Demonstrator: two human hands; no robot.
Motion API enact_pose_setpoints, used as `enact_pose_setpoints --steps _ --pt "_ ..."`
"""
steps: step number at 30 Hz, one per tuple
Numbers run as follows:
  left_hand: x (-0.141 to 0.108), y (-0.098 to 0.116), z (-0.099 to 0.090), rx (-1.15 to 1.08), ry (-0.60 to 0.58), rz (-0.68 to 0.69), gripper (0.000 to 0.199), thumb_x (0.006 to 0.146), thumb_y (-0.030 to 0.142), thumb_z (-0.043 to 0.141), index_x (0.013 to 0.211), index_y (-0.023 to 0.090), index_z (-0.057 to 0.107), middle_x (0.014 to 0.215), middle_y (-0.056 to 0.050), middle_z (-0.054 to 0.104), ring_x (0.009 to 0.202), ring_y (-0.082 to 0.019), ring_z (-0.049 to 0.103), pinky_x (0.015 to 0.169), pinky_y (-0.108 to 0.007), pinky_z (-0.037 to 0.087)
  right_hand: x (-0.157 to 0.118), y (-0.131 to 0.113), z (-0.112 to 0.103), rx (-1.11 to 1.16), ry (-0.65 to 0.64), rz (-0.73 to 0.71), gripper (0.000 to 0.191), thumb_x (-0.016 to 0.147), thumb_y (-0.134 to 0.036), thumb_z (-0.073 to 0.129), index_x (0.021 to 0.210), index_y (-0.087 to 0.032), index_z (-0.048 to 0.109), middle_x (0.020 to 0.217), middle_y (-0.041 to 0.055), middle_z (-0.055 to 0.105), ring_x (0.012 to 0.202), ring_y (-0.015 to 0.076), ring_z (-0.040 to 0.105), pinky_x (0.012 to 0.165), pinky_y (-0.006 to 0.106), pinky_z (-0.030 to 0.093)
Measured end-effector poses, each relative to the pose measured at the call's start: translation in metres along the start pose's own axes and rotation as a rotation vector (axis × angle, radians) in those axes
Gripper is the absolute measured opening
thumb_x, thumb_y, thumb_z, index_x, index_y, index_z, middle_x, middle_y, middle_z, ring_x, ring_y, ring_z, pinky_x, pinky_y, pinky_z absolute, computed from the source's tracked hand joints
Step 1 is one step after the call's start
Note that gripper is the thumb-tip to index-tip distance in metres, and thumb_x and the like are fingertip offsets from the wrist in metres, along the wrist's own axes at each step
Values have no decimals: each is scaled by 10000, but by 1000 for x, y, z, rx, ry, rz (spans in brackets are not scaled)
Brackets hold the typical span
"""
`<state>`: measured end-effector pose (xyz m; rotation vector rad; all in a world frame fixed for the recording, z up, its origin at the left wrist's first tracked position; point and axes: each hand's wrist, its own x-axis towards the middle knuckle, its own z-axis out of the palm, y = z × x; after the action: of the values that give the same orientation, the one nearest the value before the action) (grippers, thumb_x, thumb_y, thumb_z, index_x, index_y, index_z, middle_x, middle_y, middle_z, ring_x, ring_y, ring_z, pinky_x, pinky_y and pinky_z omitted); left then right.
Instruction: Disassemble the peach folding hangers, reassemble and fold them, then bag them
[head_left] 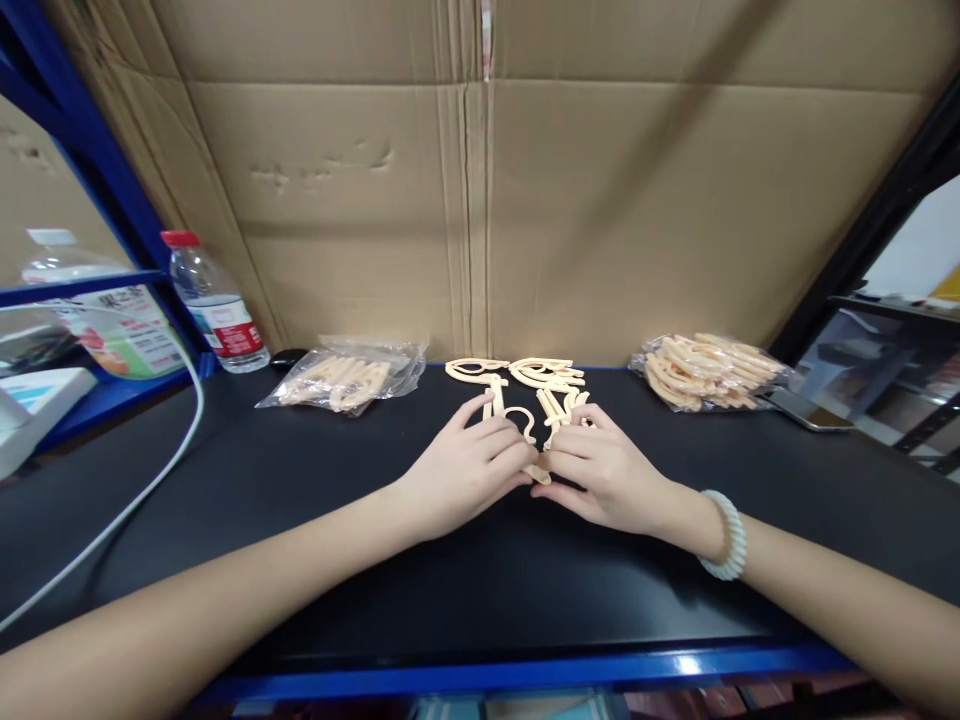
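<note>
My left hand [469,465] and my right hand [600,470] meet near the middle of the black table. Between their fingertips is a small pale wooden piece [538,474], pinched from both sides; its full shape is hidden by the fingers. A white coiled band circles my right wrist. Just beyond the hands lie loose wooden pieces: a straight one [497,398], a curved hook-like one [525,418] and a cluster of short strips [555,405]. Farther back, two groups of curved wooden pieces [476,371] [544,373] rest side by side.
A clear bag of wooden pieces [337,380] lies back left, and a fuller bag [705,372] back right beside a phone [808,411]. A red-capped bottle [217,305] stands at the left. A white cable [176,450] crosses the table's left side. Cardboard [337,200] walls the back.
</note>
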<state>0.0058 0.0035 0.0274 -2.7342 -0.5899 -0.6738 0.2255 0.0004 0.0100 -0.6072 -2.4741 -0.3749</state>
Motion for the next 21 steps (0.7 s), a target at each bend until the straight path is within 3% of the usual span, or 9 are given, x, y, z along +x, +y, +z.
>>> enact_pose_setpoints --steps 3,5,7,9,15,18,21 --pt "1 2 2 20 -60 -19 241 985 278 390 873 168 572 862 -49 667 821 -179 612 1013 -447 353 1 -3 0 -17 1 -12 263 953 -315 487 778 -163 612 705 14 593 675 135 486 841 345 340" --pt "1 2 3 32 -119 -7 261 990 296 372 862 163 557 834 -49 648 743 -178 598 868 -374 435 1 -4 1 -6 -5 -10 260 946 -320 500 772 -163 611 695 12 582 676 138 482 851 352 334" --pt "0 1 3 24 -167 9 277 994 317 360 856 168 548 798 -36 629 653 -167 572 708 -311 440 1 -3 2 51 -15 11 257 934 -341 525 760 -170 604 677 1 565 665 133 478 851 351 331" --pt "-1 -1 4 -7 -171 23 291 997 329 347 850 177 548 774 -23 612 605 -154 546 640 -290 412 1 -3 3 146 -21 49 253 916 -363 559 746 -179 597 659 -15 554 651 125 478 832 338 331" --pt "-1 -6 1 -60 -141 86 299 998 319 351 853 175 569 763 -31 617 641 -155 544 662 -297 383 6 -9 -1 332 -51 132 258 890 -354 598 705 -174 600 601 -31 522 591 116 447 743 325 332" --pt "2 -9 -3 -21 -160 171 314 1002 236 327 844 176 591 767 -42 635 679 -160 558 701 -306 374 9 -8 -4 411 -61 229 275 900 -340 582 686 -169 607 563 -44 470 561 108 421 700 301 352" --pt "3 -14 -10 -35 -167 183 316 995 193 326 859 180 611 777 -48 644 705 -161 564 746 -307 380 7 2 -3 393 -15 315 227 903 -315 580 738 -171 640 559 -42 484 585 116 455 743 314 380"
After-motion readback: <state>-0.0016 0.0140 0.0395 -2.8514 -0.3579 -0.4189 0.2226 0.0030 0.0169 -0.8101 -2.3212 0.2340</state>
